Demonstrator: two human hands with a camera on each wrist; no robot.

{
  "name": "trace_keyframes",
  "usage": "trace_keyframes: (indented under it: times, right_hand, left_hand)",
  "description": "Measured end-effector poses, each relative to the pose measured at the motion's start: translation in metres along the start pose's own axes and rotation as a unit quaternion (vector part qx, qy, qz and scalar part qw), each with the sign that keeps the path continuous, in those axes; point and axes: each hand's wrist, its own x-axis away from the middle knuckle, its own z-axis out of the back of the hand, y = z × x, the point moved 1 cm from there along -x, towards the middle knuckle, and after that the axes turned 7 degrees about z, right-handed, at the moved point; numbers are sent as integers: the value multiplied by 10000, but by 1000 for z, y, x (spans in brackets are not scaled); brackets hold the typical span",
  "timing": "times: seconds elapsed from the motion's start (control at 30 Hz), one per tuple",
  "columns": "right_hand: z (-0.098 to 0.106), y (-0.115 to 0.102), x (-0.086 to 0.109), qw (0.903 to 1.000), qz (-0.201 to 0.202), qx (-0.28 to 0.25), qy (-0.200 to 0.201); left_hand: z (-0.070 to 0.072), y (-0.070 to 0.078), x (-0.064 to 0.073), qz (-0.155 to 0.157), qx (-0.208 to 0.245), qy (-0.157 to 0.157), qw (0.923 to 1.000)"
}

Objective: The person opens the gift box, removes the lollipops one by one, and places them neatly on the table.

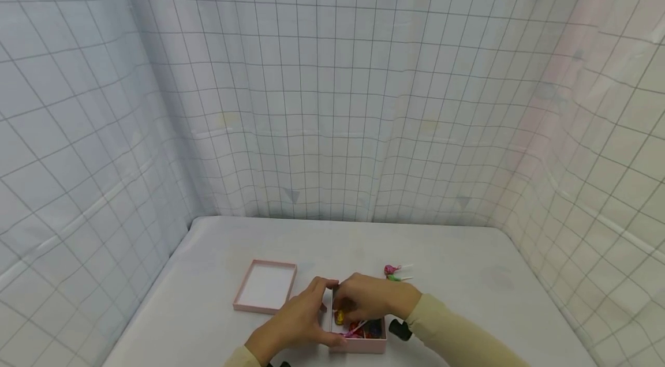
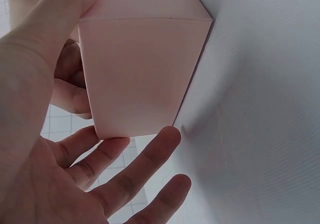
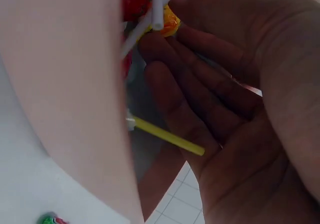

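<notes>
A pink box [image 1: 358, 346] stands on the table, holding several wrapped lollipops. My left hand [image 1: 303, 316] spans its left side, thumb at the near end and fingertips at the far end. In the left wrist view, the fingertips touch the edge of the pink box [image 2: 142, 78]. My right hand [image 1: 371, 296] reaches inside from the right. In the right wrist view, its thumb and fingers close about a yellow-wrapped lollipop [image 3: 171, 24]. Beside it are a red-wrapped lollipop [image 3: 136, 1] and a yellow stick [image 3: 170, 136]. The box wall hides part of the contents.
Left of the box lies a pink-rimmed lid [image 1: 266, 286], white inside. Beyond the right hand are a pink lollipop [image 1: 391, 269] and a green lollipop [image 1: 395, 278] on the white table [image 1: 467, 274]. Grid-patterned curtains [image 1: 343, 96] enclose the table's back and sides.
</notes>
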Motion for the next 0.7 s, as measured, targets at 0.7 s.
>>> trace_keyframes:
  times: [0.7]
  right_hand:
    - [-6,-10,-5,9987,-473,113,-150]
  left_hand:
    - [0,0,3,-116,8,131,9998]
